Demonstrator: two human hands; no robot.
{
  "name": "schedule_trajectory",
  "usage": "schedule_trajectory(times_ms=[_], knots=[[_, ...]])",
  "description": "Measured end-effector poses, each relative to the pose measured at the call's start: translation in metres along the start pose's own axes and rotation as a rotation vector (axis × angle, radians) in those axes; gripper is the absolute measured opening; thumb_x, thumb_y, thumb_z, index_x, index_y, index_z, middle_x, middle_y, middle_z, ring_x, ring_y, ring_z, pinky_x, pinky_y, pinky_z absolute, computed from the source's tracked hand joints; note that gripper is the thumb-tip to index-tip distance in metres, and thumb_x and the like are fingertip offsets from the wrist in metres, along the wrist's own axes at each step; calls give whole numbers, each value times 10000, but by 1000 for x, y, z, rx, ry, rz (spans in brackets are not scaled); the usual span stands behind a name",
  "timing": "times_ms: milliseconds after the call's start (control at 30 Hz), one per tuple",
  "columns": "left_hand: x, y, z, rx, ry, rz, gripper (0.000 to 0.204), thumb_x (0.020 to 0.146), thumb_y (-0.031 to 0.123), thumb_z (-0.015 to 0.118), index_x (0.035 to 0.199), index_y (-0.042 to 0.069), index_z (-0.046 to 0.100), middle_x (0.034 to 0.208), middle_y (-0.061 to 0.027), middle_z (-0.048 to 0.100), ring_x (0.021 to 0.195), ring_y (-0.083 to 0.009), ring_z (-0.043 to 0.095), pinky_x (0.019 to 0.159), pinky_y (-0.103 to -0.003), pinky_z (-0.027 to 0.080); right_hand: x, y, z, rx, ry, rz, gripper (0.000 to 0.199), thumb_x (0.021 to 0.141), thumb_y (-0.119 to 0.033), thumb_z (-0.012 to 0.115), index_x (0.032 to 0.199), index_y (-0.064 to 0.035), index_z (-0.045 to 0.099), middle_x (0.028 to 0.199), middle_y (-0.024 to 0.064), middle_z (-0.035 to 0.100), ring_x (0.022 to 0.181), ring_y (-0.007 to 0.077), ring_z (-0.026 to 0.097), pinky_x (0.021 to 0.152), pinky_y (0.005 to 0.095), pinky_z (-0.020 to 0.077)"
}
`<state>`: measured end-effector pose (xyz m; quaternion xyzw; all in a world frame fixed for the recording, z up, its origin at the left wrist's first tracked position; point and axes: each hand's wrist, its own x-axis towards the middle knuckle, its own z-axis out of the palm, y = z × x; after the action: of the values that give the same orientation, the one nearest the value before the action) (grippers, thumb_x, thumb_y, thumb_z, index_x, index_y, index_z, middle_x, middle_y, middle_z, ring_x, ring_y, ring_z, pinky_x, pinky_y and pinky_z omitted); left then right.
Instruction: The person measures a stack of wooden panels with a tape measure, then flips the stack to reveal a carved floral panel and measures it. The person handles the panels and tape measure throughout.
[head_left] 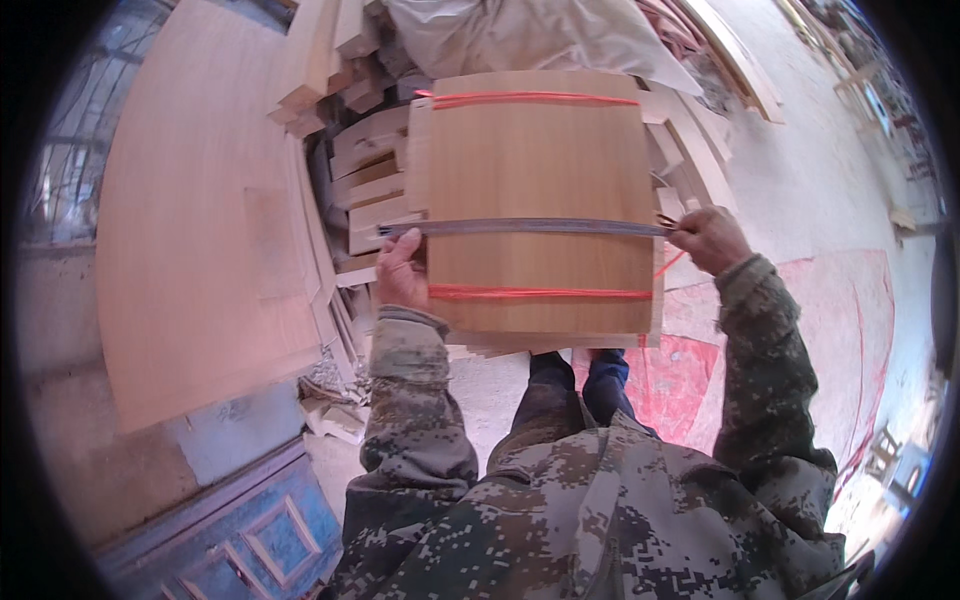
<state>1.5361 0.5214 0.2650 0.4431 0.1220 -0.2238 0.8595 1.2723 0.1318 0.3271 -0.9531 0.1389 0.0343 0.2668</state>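
Note:
A stack of thin wooden boards point(535, 160) is held in front of me, bound by two red cords, one near the far edge point(530, 98) and one near me point(540, 293). A flat grey metal strip point(530, 227) lies across the middle of the top board. My left hand point(400, 270) grips the stack's left edge, thumb on the strip's left end. My right hand point(708, 238) is closed on the strip's right end at the stack's right edge, where a loose red cord end hangs.
A large plywood sheet point(200, 230) leans at the left. Wood offcuts point(350, 150) are piled behind the stack, with a pale cloth point(520, 35) beyond. A red mat point(840, 320) covers concrete floor at right. A blue panelled board point(260, 530) lies at lower left.

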Motion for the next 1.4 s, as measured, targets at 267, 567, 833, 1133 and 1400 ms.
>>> schedule_trajectory(times_ms=[267,567,833,1133,1400], knots=[[-5,0,-13,142,87,52,387,907,-8,743,1272,8,616,1053,-67,703,895,-166,694,823,-314,582,-29,64,-5,30,-30,235,100,903,-157,670,858,-206,744,739,81,648,635,317,649,585,498,516],[-7,-13,9,647,152,434,136,899,40,789,1022,-12,762,921,-14,717,813,-94,636,768,-231,533,-31,43,-12,36,-6,238,223,889,-317,743,949,-117,821,894,136,761,817,367,715,761,460,563],[-18,-14,21,677,172,490,120,915,30,782,1020,-22,752,920,-29,723,807,-111,649,778,-241,549,-10,-4,8,71,67,168,219,889,-313,744,947,-120,830,824,160,746,809,370,707,740,482,546],[-15,-13,19,649,148,491,140,919,30,783,1037,-24,731,938,-39,721,820,-116,650,795,-247,554,-6,-24,7,52,56,293,211,893,-308,741,983,-135,822,827,176,729,786,365,704,734,467,545],[-11,-15,12,647,138,451,151,926,37,772,1054,-30,727,956,-37,715,832,-117,643,812,-251,551,-4,-28,4,26,28,349,211,876,-320,747,970,-150,830,839,169,740,807,371,711,746,477,554]])
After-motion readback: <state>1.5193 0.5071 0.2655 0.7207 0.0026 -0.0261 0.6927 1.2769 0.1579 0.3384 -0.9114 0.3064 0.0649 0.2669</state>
